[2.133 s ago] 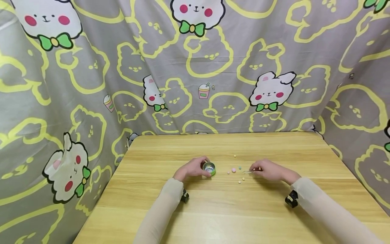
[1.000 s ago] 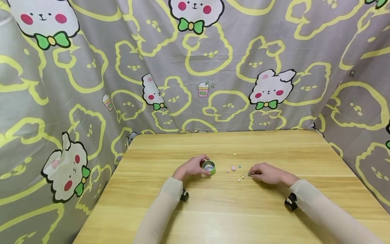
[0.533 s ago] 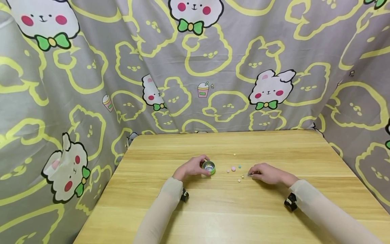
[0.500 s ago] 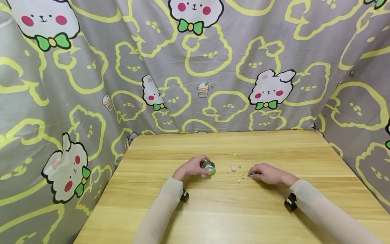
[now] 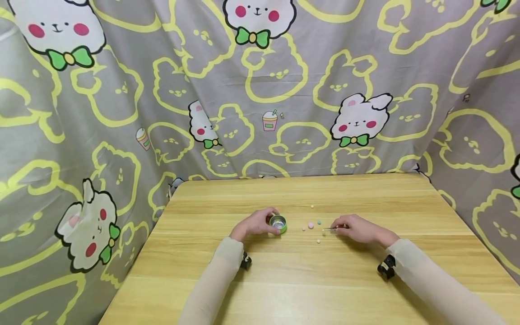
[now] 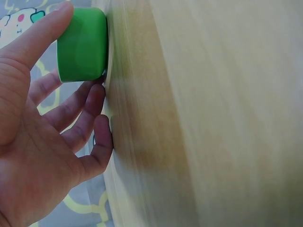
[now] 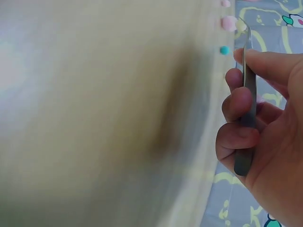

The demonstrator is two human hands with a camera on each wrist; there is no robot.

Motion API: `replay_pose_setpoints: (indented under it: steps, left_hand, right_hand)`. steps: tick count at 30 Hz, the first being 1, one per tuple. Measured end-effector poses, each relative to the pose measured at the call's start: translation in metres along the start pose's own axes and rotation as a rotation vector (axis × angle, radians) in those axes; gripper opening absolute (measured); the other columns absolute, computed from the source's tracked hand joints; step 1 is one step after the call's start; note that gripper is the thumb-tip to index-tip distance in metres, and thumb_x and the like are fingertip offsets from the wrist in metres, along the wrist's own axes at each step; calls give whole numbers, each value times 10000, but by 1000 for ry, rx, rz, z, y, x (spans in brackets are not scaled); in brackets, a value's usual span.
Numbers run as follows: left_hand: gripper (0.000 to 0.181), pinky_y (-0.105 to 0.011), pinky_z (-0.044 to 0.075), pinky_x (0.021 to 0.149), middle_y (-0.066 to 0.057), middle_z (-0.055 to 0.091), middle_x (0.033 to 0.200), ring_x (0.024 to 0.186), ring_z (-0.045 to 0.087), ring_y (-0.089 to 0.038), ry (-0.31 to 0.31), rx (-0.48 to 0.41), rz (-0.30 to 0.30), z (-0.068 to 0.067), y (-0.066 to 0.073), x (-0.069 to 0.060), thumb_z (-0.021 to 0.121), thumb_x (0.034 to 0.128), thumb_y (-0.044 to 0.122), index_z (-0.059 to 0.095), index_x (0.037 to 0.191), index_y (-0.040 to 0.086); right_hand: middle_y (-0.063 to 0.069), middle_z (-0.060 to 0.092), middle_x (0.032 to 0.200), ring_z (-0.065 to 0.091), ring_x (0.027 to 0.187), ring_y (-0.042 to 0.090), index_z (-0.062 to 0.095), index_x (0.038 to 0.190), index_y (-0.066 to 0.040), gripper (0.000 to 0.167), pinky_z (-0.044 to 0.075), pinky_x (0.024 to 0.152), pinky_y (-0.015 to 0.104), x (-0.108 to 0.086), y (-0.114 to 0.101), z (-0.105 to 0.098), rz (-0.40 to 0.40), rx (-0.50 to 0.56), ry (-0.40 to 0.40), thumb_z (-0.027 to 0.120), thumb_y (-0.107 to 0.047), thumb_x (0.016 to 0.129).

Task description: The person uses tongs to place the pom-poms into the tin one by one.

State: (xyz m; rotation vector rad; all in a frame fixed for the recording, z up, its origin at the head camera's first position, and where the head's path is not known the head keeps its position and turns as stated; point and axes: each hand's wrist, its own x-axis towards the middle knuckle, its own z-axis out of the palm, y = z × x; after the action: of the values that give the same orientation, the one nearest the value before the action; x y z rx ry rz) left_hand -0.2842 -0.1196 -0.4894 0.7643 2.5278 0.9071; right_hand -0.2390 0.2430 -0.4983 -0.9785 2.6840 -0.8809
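Note:
At mid-table my left hand (image 5: pixel 257 222) grips a small round green tin (image 5: pixel 278 224), open at the top, thumb on its near side. The left wrist view shows the tin's smooth green wall (image 6: pixel 83 45) on the tabletop. My right hand (image 5: pixel 357 228) pinches metal tweezers (image 7: pixel 246 113) with bent tips. At those tips is a pale yellow ball (image 7: pixel 241 24), apparently held just above the table. Between the hands lie a larger pink ball (image 5: pixel 310 225), a small pink ball (image 5: pixel 303 229), a teal ball (image 5: pixel 319 222) and a cream ball (image 5: pixel 318 241).
Another small yellow ball (image 5: pixel 312 206) lies farther back on the wooden table (image 5: pixel 260 280). A grey patterned curtain (image 5: pixel 243 149) hangs behind the table and along both sides.
The right hand moved nearer with the tweezers to a yellow ball, paused there, and has now risen slightly away with the ball at the tips. The left hand and tin stayed put.

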Motion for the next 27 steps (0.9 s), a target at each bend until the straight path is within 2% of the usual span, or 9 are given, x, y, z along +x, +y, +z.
replay_pose_setpoints:
  steps: [4, 9, 11, 17, 27]
  left_hand:
    - [523, -320, 430, 844, -14, 588, 1079, 953, 550, -143, -3, -3, -3, 1, 0, -1, 793, 771, 326, 532, 1199, 177]
    - [517, -314, 432, 838, -14, 588, 1067, 943, 549, -140, -6, -8, -5, 2, -1, -1, 792, 774, 323, 531, 1196, 176]
    - [513, -312, 433, 835, -9, 587, 1062, 939, 548, -136, -5, -6, -6, 2, -1, -1, 791, 774, 322, 530, 1192, 179]
    - [519, -297, 429, 838, 23, 582, 1056, 940, 545, -116, -1, 5, -16, 1, -2, 0, 792, 770, 339, 528, 1195, 199]
    - [526, -324, 435, 838, -19, 592, 1068, 941, 554, -144, 2, -10, -16, 0, 1, -1, 799, 765, 323, 536, 1192, 165]
  right_hand:
    - [-6, 643, 1031, 576, 909, 157, 672, 1105, -128, 191, 458, 761, 352, 4, -5, -3, 28, 45, 14, 541, -135, 965]
    - [12, 652, 978, 533, 806, 105, 674, 1088, -95, 182, 436, 704, 310, 14, -11, -6, 2, 40, 49, 549, -127, 959]
    - [20, 657, 991, 523, 811, 95, 675, 1086, -88, 184, 428, 703, 303, 18, -15, -8, -8, 35, 56, 554, -136, 957]
    - [37, 650, 1019, 500, 760, 106, 662, 1119, -87, 204, 408, 648, 288, 34, -29, -13, -5, 49, 42, 538, -155, 972]
    - [62, 640, 1016, 474, 699, 114, 657, 1130, -86, 211, 402, 633, 295, 64, -51, -16, -47, 59, 10, 533, -153, 973]
